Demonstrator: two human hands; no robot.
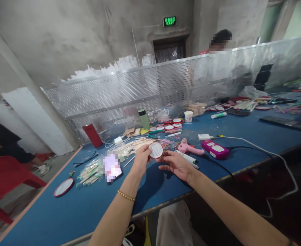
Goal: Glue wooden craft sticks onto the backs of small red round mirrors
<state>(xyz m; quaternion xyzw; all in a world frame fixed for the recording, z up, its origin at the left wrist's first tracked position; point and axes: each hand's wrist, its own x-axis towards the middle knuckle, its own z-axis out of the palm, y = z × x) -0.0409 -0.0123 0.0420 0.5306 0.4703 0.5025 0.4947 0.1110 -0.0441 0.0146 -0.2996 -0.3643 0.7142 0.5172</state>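
Above the table's near side I hold a small round disc (156,150) with a red rim and a pale face, turned up toward me. My left hand (141,158) pinches its left edge. At its lower right edge are the fingertips of my right hand (178,166), touching the rim, while the lower fingers stand apart from it. Just beyond the disc lie multicoloured small bands (169,145). A pink glue gun (188,147) rests beyond my right hand, with white tubes (187,158) beside it. Thin pale sticks (132,146) spread out behind my left hand.
A lit phone (112,167), bundled sticks (90,172) and another red-rimmed disc (63,187) lie left on the blue table. Behind stand a red box (92,135), green bottle (143,119) and paper cup (188,116). A magenta device (215,149) trails cables right. A perforated metal screen (109,99) closes the back.
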